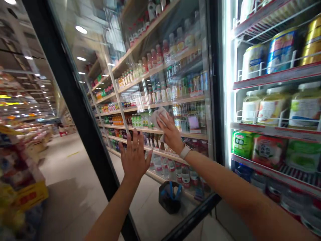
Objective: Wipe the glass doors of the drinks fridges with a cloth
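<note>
A glass cooler door (95,43) with a black frame stands swung open in front of me. My right hand (172,132), with a band at the wrist, presses a crumpled white cloth (160,113) to the glass near the door's middle. To its lower left, my left hand (134,152) lies against or close to the pane, fingers spread, holding nothing. Whether its palm touches the glass I cannot tell. Shelves of bottles (160,93) show in and through the glass, partly covered by my hands.
The lit cooler's shelves (276,77) at right hold cans, jars and packs. Beyond the pane, a black bin (170,199) with blue items stands on the floor. At left, a store aisle (65,167) runs back past a product display (22,174).
</note>
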Available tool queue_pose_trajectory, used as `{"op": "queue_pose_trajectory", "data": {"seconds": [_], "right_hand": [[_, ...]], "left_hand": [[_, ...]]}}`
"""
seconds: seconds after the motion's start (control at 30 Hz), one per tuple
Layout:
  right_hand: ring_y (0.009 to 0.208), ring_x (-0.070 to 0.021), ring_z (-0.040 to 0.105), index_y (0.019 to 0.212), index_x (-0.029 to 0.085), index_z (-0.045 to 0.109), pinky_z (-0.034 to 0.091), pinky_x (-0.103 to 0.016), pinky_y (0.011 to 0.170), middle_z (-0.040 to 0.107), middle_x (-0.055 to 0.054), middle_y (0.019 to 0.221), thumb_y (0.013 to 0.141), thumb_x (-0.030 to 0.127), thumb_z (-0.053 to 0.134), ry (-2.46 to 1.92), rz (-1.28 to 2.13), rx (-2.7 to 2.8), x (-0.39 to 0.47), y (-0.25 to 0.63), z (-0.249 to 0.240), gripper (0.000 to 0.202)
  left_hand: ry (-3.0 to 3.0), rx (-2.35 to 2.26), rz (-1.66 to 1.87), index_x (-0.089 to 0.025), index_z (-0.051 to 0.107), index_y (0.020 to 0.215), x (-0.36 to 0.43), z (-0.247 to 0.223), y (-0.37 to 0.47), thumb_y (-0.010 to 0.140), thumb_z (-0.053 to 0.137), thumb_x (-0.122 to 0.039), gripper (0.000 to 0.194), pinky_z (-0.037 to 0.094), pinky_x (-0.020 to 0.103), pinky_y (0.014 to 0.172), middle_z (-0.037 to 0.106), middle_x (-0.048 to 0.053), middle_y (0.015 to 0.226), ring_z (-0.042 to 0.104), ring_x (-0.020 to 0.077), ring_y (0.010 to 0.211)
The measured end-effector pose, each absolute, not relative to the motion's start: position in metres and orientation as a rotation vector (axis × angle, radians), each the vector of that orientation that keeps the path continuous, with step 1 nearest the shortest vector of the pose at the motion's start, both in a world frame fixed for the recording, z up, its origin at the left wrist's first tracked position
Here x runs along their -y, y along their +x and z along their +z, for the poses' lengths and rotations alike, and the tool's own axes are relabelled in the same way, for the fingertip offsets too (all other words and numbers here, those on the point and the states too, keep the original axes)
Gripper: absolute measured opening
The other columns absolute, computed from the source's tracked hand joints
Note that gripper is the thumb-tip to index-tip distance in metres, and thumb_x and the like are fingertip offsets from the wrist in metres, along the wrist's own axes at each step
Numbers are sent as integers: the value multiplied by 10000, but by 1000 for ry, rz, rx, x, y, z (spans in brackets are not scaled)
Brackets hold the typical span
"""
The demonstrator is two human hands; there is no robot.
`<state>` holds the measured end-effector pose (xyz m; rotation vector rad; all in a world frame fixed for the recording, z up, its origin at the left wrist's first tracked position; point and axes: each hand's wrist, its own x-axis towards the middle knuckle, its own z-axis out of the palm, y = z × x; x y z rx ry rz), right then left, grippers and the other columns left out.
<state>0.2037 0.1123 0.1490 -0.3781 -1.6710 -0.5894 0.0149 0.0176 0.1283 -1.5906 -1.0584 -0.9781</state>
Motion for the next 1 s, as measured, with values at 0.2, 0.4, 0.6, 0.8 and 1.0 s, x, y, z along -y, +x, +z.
{"op": "queue_pose_trajectory", "data": {"seconds": [0.2, 0.4, 0.6, 0.8, 1.0], "right_hand": [[1472, -165, 252, 1310, 192, 588, 360, -362, 1187, 630, -29, 1337, 958, 96, 417, -118, -763, 1984, -96, 189, 65, 403], [1222, -71, 582, 1173, 331, 673, 439, -177, 1085, 685, 101, 1232, 990, 201, 453, 85, -910, 2208, -86, 203, -12, 315], [1445, -171, 321, 1355, 262, 552, 349, -410, 1182, 564, -33, 1416, 968, 160, 492, -52, -886, 2306, -102, 194, 86, 404], [1502, -188, 127, 1464, 279, 410, 238, -537, 1215, 449, -35, 1514, 934, 14, 340, -270, -702, 1956, -93, 158, 176, 597], [1475, -214, 253, 1348, 262, 558, 380, -484, 1161, 541, -47, 1436, 974, 147, 413, -203, -721, 2118, -62, 142, 86, 417]], "left_hand": [[-1621, 1047, -935, -70, 124, 1541, -23, 97, 6, 968, 336, -509, 752, 144, 449, 1215, 228, 170, 1590, 86, 287, 1504], [-1610, 1072, -914, -66, 156, 1536, -25, 94, 1, 960, 334, -542, 768, 161, 457, 1209, 248, 171, 1585, 105, 306, 1501], [-1658, 1018, -979, -45, 128, 1535, -28, 93, -4, 966, 331, -531, 775, 174, 457, 1201, 273, 203, 1570, 102, 299, 1501], [-1812, 948, -1090, -72, 44, 1544, -8, 98, -10, 978, 310, -495, 755, 252, 494, 1174, 207, 232, 1589, 123, 302, 1499], [-1900, 976, -1193, -86, 7, 1545, 34, 95, -16, 976, 356, -439, 755, 313, 478, 1158, 176, 230, 1599, 134, 299, 1497]]}}
